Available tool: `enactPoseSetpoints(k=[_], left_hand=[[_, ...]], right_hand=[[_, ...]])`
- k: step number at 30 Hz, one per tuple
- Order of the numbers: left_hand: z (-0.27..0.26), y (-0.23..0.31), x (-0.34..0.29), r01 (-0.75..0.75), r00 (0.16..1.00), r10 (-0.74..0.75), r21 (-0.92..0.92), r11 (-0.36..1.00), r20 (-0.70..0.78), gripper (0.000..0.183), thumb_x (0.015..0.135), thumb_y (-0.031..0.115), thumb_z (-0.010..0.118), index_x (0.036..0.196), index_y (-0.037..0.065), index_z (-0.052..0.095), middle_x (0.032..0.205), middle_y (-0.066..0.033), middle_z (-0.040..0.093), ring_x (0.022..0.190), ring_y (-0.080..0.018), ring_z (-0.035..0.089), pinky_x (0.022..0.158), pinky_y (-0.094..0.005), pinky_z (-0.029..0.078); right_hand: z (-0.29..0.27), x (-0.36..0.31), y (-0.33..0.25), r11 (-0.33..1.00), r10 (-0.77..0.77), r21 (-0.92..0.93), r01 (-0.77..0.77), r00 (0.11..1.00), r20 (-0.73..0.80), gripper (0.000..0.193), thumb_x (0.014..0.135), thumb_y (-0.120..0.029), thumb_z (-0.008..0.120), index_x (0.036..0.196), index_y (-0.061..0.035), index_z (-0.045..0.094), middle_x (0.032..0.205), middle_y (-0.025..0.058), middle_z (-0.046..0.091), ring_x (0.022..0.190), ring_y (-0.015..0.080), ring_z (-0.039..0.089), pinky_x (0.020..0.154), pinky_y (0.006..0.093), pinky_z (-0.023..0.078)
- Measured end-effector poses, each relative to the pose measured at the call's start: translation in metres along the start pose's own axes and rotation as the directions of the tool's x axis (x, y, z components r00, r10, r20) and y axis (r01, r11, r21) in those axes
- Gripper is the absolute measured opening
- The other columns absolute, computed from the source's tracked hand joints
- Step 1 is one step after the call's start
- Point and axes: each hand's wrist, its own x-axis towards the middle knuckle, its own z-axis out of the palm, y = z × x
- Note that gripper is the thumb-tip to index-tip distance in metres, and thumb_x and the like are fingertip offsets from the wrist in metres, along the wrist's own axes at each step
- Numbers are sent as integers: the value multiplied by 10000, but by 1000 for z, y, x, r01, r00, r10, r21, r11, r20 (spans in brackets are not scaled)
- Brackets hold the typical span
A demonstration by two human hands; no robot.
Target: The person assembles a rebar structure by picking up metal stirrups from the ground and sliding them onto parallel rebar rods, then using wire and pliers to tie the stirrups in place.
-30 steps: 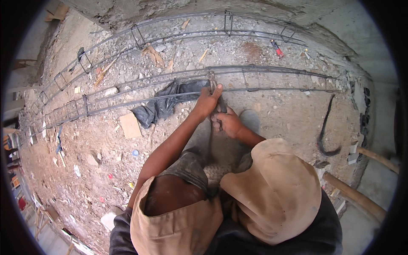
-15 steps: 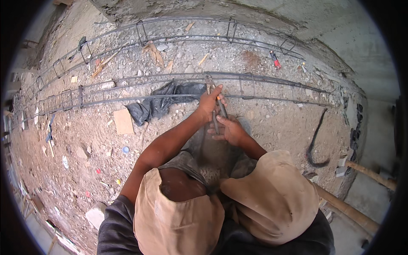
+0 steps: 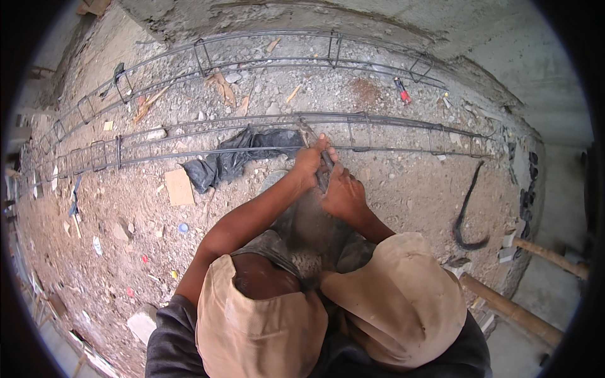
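Note:
Both my hands are on a pair of long-handled metal pincers (image 3: 305,133), whose head meets the top bar of the near rebar cage (image 3: 403,118). My left hand (image 3: 310,160) is closed around the tool just behind its head. Lower down, my right hand (image 3: 345,194) wraps the handles, which lie close together. The fingers partly hide the grips. Whether the jaws have wire between them is too small to tell. Black plastic sheeting (image 3: 236,154) lies under the cage, left of my hands.
A second rebar cage (image 3: 271,63) runs farther back along a concrete wall (image 3: 498,69). On the rubble are a red-handled tool (image 3: 402,91), a tan cardboard piece (image 3: 179,188), a curved black strip (image 3: 465,208) and wooden poles (image 3: 510,309) at the right.
The handles have come together, and my right hand has closed from spread fingers to a wrap around them. The tool's head has tilted slightly left.

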Motion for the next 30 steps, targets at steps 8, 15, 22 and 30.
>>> enactPoseSetpoints(k=[8, 15, 22, 30], left_hand=[[-27, 4, 1, 6, 906, 1, -15, 1000, 422, 686, 946, 526, 480, 1383, 5, 389, 1408, -161, 472, 1342, -267, 413, 1112, -427, 371], [-40, 20, -2, 92, 923, -113, 75, 993, 368, 585, 965, 466, 488, 1328, 8, 452, 1319, -150, 564, 1257, -272, 505, 1034, -434, 452], [-44, 23, -3, 80, 935, -119, 130, 988, 333, 535, 959, 456, 520, 1293, 39, 489, 1281, -149, 591, 1204, -273, 544, 971, -433, 488], [-33, 2, 8, -120, 974, 91, 130, 984, 208, 304, 973, 366, 562, 943, 67, 612, 906, -69, 642, 823, -197, 623, 752, -363, 530]], right_hand=[[29, 25, 51, -112, -298, 798, -592, 787, 541, 372, 973, -286, 554, 1244, -36, 505, 1140, 163, 637, 1002, 301, 653, 852, 436, 520], [47, 26, 44, -214, -327, 806, -552, 818, 473, 384, 973, -235, 537, 1284, -14, 487, 1164, 165, 631, 1054, 303, 635, 884, 443, 512], [50, 22, 36, -291, -415, 770, -568, 800, 434, 301, 977, -225, 530, 1234, -73, 488, 1152, 159, 615, 1057, 302, 614, 894, 455, 487], [33, 35, 44, 120, -264, 709, -695, 666, 698, 482, 873, -291, 642, 1269, -107, 438, 1035, 116, 602, 905, 281, 622, 767, 459, 522]])
